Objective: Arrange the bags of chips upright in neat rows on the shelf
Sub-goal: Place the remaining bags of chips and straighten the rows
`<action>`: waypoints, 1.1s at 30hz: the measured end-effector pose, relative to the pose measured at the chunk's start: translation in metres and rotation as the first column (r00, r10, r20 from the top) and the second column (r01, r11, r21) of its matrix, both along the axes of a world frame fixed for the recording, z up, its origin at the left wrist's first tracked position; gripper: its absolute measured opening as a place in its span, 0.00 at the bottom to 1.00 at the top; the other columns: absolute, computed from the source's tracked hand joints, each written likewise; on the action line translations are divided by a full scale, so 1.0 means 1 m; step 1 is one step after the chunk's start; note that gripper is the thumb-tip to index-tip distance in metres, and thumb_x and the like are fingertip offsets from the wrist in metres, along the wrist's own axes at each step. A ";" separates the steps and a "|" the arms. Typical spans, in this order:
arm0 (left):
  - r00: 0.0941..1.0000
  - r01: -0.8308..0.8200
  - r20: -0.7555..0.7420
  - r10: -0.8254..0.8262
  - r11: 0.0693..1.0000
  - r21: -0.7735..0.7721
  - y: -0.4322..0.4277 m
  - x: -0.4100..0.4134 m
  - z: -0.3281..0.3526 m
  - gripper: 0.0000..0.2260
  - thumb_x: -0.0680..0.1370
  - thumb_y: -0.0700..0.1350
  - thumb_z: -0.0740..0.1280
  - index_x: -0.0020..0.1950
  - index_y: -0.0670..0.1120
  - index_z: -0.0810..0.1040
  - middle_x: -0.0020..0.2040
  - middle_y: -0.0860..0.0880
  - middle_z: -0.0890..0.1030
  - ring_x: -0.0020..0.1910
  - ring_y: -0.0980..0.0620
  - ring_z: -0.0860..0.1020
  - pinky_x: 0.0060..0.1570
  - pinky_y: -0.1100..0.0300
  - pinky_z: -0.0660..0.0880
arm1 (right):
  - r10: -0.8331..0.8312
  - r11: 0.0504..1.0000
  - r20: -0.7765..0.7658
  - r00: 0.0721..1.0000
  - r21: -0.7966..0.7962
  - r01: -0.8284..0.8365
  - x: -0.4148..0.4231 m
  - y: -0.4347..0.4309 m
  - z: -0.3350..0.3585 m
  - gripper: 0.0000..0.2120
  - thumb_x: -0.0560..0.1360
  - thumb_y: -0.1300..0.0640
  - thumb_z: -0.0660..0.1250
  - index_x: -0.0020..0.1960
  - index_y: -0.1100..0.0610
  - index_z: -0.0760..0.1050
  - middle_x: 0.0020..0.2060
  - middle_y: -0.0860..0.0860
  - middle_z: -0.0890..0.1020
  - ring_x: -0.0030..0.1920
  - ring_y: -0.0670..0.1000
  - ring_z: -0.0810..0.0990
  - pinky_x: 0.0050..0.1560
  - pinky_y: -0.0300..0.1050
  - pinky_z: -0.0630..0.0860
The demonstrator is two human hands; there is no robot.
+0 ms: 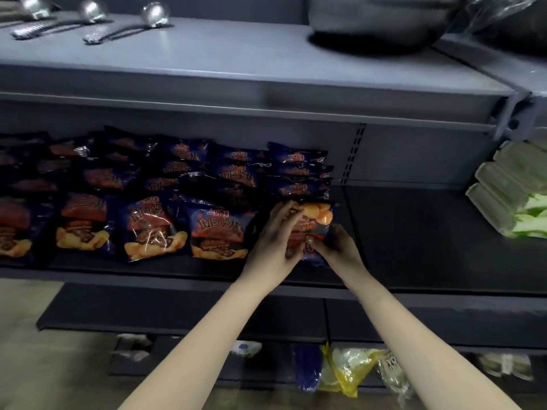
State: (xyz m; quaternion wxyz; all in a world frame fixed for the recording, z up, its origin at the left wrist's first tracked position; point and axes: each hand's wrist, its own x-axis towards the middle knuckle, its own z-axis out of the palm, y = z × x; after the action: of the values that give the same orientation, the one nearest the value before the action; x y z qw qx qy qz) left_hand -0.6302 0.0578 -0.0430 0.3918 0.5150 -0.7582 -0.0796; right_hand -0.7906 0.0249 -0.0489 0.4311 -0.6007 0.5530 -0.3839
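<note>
Grey metal shelving fills the head view, over a tan floor [23, 350] at lower left. On the top shelf [236, 60] lie three steel ladles [154, 16], and to their right sits a big dark pan [379, 22] with clear plastic beside it.

The middle shelf [414, 232] has a dark mat. Its left and centre hold the bags [154, 229], dark blue with orange print, in several rows from back to front. The front ones lean back rather than stand straight. The rear ones overlap, and in the dim light their posture is hard to tell. The right part of the mat is bare up to a stack of pale green packs [515, 190] at the far right edge.

One bag [318, 218] is at the right end of the front row, just beside its neighbour, and both hands are on it. Its chip picture is at the top, whereas the front-row bags have theirs at the bottom. The left grip [273, 238] covers the bag's left side, with its fingers curled over the upper face. The right grip [337, 248] holds the lower right part, with its thumb pressed on the front. Whether the bag's bottom edge touches the mat cannot be told.

Below, a lower shelf carries yellow packs [349, 368] and a blue pack [307, 365], both blurred.
</note>
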 end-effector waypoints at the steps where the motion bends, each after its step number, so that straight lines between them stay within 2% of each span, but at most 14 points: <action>1: 0.997 -0.001 0.079 0.003 1.000 -0.021 -0.002 0.001 -0.009 0.26 0.76 0.44 0.67 0.72 0.45 0.64 0.76 0.48 0.56 0.75 0.52 0.50 0.73 0.53 0.56 | 0.002 1.000 -0.076 0.997 -0.008 -0.003 0.001 0.000 -0.001 0.09 0.72 0.53 0.70 0.50 0.49 0.73 0.46 0.45 0.80 0.49 0.47 0.79 0.48 0.41 0.72; 3: 0.981 -0.002 0.196 0.012 0.999 -0.053 -0.005 0.003 -0.021 0.25 0.77 0.43 0.65 0.73 0.44 0.64 0.77 0.46 0.53 0.76 0.49 0.48 0.73 0.53 0.52 | -0.006 1.000 -0.203 0.979 -0.030 0.000 0.002 0.000 -0.001 0.08 0.73 0.51 0.69 0.50 0.50 0.73 0.46 0.47 0.79 0.49 0.48 0.77 0.46 0.42 0.68; 5: 0.967 0.006 0.255 0.013 0.997 -0.072 -0.008 0.003 -0.024 0.25 0.77 0.43 0.64 0.73 0.45 0.63 0.77 0.46 0.50 0.76 0.47 0.46 0.73 0.55 0.47 | -0.032 0.998 -0.226 0.974 -0.065 0.017 0.001 0.000 -0.001 0.11 0.73 0.50 0.69 0.52 0.51 0.72 0.48 0.49 0.78 0.50 0.49 0.77 0.47 0.43 0.69; 9: 0.958 0.010 0.286 0.014 0.996 -0.084 -0.011 0.005 -0.025 0.23 0.78 0.45 0.62 0.72 0.45 0.64 0.77 0.45 0.51 0.76 0.49 0.45 0.72 0.55 0.47 | -0.078 0.993 -0.058 0.995 -0.087 0.073 -0.001 0.004 -0.010 0.25 0.70 0.51 0.73 0.63 0.49 0.67 0.53 0.43 0.80 0.53 0.43 0.79 0.56 0.43 0.75; 13: 0.967 -0.005 0.255 0.025 0.997 -0.079 -0.010 0.003 -0.032 0.23 0.78 0.45 0.63 0.73 0.45 0.64 0.77 0.45 0.51 0.76 0.47 0.48 0.72 0.51 0.53 | -0.135 0.982 0.041 0.990 -0.129 0.139 0.000 0.008 -0.024 0.28 0.70 0.55 0.73 0.66 0.49 0.65 0.55 0.45 0.81 0.54 0.39 0.79 0.57 0.41 0.77; 15: 0.970 0.010 0.244 0.012 0.996 -0.090 -0.011 0.002 -0.033 0.22 0.78 0.45 0.62 0.72 0.45 0.65 0.76 0.44 0.53 0.76 0.46 0.49 0.72 0.50 0.55 | -0.174 0.965 0.066 0.983 -0.188 0.183 0.001 0.008 -0.026 0.30 0.71 0.57 0.73 0.68 0.51 0.63 0.56 0.49 0.80 0.55 0.42 0.79 0.58 0.43 0.77; 19: 0.973 0.106 0.221 -0.070 0.982 -0.154 -0.011 0.003 -0.026 0.20 0.78 0.43 0.62 0.70 0.45 0.66 0.75 0.42 0.58 0.75 0.44 0.54 0.71 0.46 0.61 | -0.271 0.856 0.092 0.958 -0.433 0.283 -0.001 0.001 -0.008 0.28 0.72 0.60 0.72 0.68 0.58 0.64 0.61 0.53 0.74 0.61 0.51 0.74 0.62 0.45 0.73; 22: 0.983 0.078 0.182 -0.036 0.971 -0.225 -0.013 0.005 -0.010 0.22 0.76 0.38 0.65 0.69 0.45 0.67 0.74 0.42 0.59 0.75 0.43 0.55 0.71 0.45 0.58 | -0.274 0.734 0.105 0.956 -0.620 0.278 0.007 -0.005 0.017 0.24 0.73 0.61 0.69 0.67 0.62 0.66 0.62 0.57 0.72 0.65 0.55 0.71 0.66 0.49 0.69; 26: 0.960 -0.109 0.215 0.182 0.943 -0.313 -0.006 0.021 0.016 0.22 0.75 0.41 0.63 0.69 0.44 0.67 0.73 0.42 0.63 0.75 0.43 0.55 0.73 0.43 0.48 | -0.218 0.616 -0.011 0.976 -0.777 0.129 0.038 -0.006 0.036 0.18 0.75 0.58 0.65 0.64 0.60 0.71 0.60 0.55 0.73 0.63 0.54 0.71 0.66 0.44 0.68; 30: 0.852 -0.402 0.269 0.449 0.891 -0.211 0.006 0.053 0.016 0.26 0.76 0.52 0.58 0.73 0.46 0.62 0.76 0.44 0.58 0.75 0.41 0.49 0.72 0.41 0.42 | -0.167 0.558 -0.252 0.953 -0.821 -0.119 0.077 0.006 0.020 0.15 0.75 0.58 0.65 0.61 0.59 0.77 0.60 0.55 0.77 0.64 0.56 0.71 0.66 0.58 0.66; 33: 0.817 -0.412 0.399 0.417 0.905 -0.102 0.012 0.081 -0.002 0.29 0.75 0.57 0.55 0.75 0.49 0.56 0.77 0.45 0.51 0.75 0.40 0.45 0.72 0.38 0.47 | -0.183 0.527 -0.437 0.880 -0.800 -0.287 0.099 0.022 0.004 0.17 0.75 0.58 0.63 0.62 0.60 0.76 0.63 0.56 0.76 0.68 0.56 0.68 0.70 0.63 0.61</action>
State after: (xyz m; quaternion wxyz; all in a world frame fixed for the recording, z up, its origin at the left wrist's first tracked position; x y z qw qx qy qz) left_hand -0.5491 0.0702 -0.0449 0.2340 0.6703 -0.6935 0.1221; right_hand -0.6912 0.0467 -0.0448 -0.0518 -0.8238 0.3640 -0.4315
